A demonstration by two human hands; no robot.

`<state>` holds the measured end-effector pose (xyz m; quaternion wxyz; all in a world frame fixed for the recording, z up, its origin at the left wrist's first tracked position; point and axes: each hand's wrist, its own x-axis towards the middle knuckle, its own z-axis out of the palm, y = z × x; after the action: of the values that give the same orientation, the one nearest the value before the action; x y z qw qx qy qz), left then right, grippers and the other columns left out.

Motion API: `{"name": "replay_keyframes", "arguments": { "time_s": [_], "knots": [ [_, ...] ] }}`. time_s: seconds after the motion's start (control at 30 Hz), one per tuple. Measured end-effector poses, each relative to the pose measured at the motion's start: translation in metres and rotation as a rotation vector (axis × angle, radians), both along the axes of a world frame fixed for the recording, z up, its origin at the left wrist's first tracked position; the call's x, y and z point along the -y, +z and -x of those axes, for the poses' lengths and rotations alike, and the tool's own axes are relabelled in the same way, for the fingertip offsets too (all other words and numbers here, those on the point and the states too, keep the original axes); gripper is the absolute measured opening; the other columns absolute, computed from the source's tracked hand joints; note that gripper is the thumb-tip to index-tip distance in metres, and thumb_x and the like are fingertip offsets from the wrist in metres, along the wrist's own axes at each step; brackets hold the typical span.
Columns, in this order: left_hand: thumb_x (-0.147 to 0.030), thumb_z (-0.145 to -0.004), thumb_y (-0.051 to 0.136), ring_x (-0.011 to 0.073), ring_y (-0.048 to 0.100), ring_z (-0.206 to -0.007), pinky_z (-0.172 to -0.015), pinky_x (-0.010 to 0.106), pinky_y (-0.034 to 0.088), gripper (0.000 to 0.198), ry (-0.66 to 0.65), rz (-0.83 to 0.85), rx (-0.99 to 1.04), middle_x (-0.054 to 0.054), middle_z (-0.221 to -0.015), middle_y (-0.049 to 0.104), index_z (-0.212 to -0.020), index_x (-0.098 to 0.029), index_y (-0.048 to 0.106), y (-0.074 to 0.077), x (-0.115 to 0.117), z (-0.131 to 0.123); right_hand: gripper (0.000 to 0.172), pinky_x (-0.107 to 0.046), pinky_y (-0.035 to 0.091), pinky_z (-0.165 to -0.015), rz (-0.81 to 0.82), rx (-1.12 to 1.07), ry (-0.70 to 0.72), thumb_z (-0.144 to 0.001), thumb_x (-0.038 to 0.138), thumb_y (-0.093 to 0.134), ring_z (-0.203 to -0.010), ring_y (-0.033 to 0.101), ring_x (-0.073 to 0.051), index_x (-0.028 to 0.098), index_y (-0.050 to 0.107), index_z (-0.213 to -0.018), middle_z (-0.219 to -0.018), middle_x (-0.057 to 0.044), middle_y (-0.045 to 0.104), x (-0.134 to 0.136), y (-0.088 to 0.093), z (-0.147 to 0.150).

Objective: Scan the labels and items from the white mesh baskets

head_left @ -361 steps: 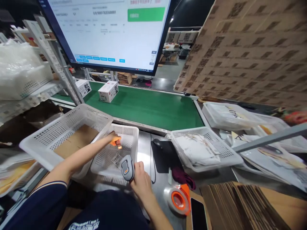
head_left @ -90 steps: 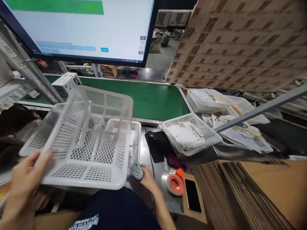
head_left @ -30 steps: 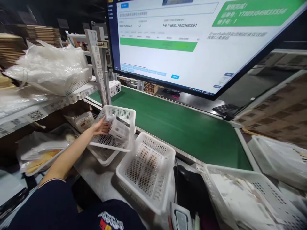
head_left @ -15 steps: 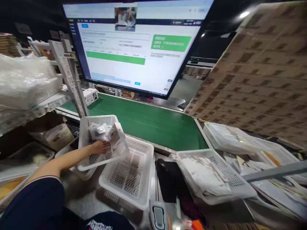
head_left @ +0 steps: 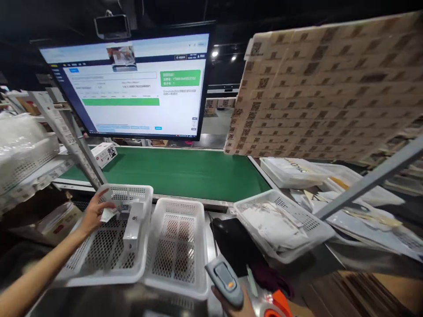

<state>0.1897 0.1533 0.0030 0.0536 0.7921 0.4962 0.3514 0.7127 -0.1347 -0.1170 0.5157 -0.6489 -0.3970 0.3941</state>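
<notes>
My left hand (head_left: pixel 94 213) hovers over the left white plastic basket (head_left: pixel 145 233), fingers spread. A small white box (head_left: pixel 108 215) is right at its fingertips; I cannot tell if they touch. A long white box (head_left: pixel 132 229) lies along the basket's right side, with another small pack (head_left: pixel 125 208) beside it. At the bottom of the view, my right hand (head_left: pixel 243 304) is wrapped around a grey handheld barcode scanner (head_left: pixel 225 278) with an orange button. Just right of that hand is an orange tape dispenser (head_left: pixel 279 304).
A second white basket (head_left: pixel 203 246) stands beside the first. A green conveyor belt (head_left: pixel 185 171) runs behind, below a monitor (head_left: pixel 132 110). Right of me, a basket (head_left: pixel 236 204) holds white papers. A slanted metal bar (head_left: pixel 370 178) and a hanging label sheet (head_left: pixel 313 92) occupy the right side.
The left basket, tilted before, now sits flatter and nearer. My left hand's fingers have spread beside the small box. The scanner is higher in view, and the view has swung right.
</notes>
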Motion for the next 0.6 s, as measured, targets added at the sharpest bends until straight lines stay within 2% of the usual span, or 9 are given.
{"name": "replay_keyframes", "arguments": {
  "time_s": [0.07, 0.13, 0.2, 0.27, 0.37, 0.43, 0.53, 0.6],
  "knots": [
    [-0.058, -0.087, 0.078, 0.0430, 0.065, -0.140, -0.118, 0.059, 0.055, 0.035, -0.147, 0.106, 0.176, 0.014, -0.159, 0.065, -0.087, -0.025, 0.090, 0.016, 0.030, -0.037, 0.069, -0.044, 0.066, -0.100, 0.029, -0.154, 0.186, -0.065, 0.057, 0.100, -0.105, 0.080, -0.033, 0.019, 0.080, -0.119, -0.124, -0.017, 0.082, -0.023, 0.020, -0.007],
    [-0.055, -0.087, 0.085, 0.0387, 0.069, -0.135, -0.115, 0.052, 0.059, 0.026, -0.378, 0.196, 0.275, 0.012, -0.151, 0.071, -0.085, -0.030, 0.090, 0.024, 0.068, -0.085, 0.076, -0.040, 0.067, -0.087, 0.029, -0.362, 0.520, -0.063, 0.054, 0.103, -0.096, 0.081, -0.029, 0.020, 0.080, -0.128, -0.144, -0.020, 0.075, -0.049, 0.037, -0.014],
    [-0.049, -0.092, 0.086, 0.0381, 0.066, -0.141, -0.117, 0.050, 0.058, 0.021, -0.579, 0.234, 0.341, 0.012, -0.146, 0.074, -0.084, -0.031, 0.090, 0.023, 0.105, -0.133, 0.085, -0.033, 0.064, -0.072, 0.007, -0.589, 0.818, -0.061, 0.055, 0.104, -0.097, 0.082, -0.029, 0.022, 0.078, -0.135, -0.161, -0.022, 0.062, -0.072, 0.047, -0.016],
    [-0.045, -0.097, 0.083, 0.0372, 0.063, -0.146, -0.119, 0.049, 0.058, 0.022, -0.725, 0.275, 0.414, 0.013, -0.143, 0.075, -0.084, -0.030, 0.090, 0.019, 0.135, -0.174, 0.090, -0.030, 0.063, -0.066, -0.003, -0.738, 0.970, -0.061, 0.061, 0.103, -0.105, 0.082, -0.032, 0.024, 0.076, -0.138, -0.164, -0.023, 0.059, -0.087, 0.046, -0.016],
    [-0.042, -0.100, 0.082, 0.0344, 0.065, -0.143, -0.118, 0.045, 0.058, 0.018, -0.858, 0.349, 0.531, 0.011, -0.142, 0.075, -0.088, -0.031, 0.091, 0.012, 0.158, -0.214, 0.093, -0.031, 0.064, -0.065, 0.001, -0.818, 0.988, -0.060, 0.067, 0.100, -0.108, 0.081, -0.035, 0.023, 0.073, -0.137, -0.161, -0.024, 0.060, -0.093, 0.030, -0.019],
    [-0.040, -0.098, 0.084, 0.0336, 0.067, -0.140, -0.117, 0.045, 0.059, 0.012, -0.903, 0.381, 0.593, 0.010, -0.140, 0.075, -0.091, -0.034, 0.091, 0.010, 0.162, -0.229, 0.094, -0.030, 0.062, -0.062, -0.001, -0.833, 0.964, -0.058, 0.069, 0.099, -0.101, 0.082, -0.033, 0.020, 0.072, -0.133, -0.151, -0.026, 0.067, -0.087, 0.015, -0.023],
    [-0.042, -0.097, 0.085, 0.0353, 0.067, -0.138, -0.117, 0.049, 0.059, 0.011, -0.936, 0.402, 0.606, 0.010, -0.138, 0.075, -0.091, -0.036, 0.091, 0.010, 0.163, -0.241, 0.093, -0.029, 0.058, -0.055, -0.007, -0.774, 0.963, -0.054, 0.081, 0.093, -0.083, 0.080, -0.029, 0.017, 0.072, -0.119, -0.115, -0.022, 0.080, -0.074, -0.005, -0.028],
    [-0.043, -0.096, 0.085, 0.0373, 0.066, -0.139, -0.118, 0.053, 0.058, 0.012, -0.948, 0.421, 0.571, 0.011, -0.136, 0.076, -0.089, -0.036, 0.091, 0.009, 0.163, -0.246, 0.091, -0.030, 0.054, -0.050, -0.022, -0.688, 0.947, -0.048, 0.090, 0.087, -0.068, 0.075, -0.026, 0.017, 0.071, -0.100, -0.090, -0.017, 0.079, -0.066, -0.015, -0.028]
  ]
}}
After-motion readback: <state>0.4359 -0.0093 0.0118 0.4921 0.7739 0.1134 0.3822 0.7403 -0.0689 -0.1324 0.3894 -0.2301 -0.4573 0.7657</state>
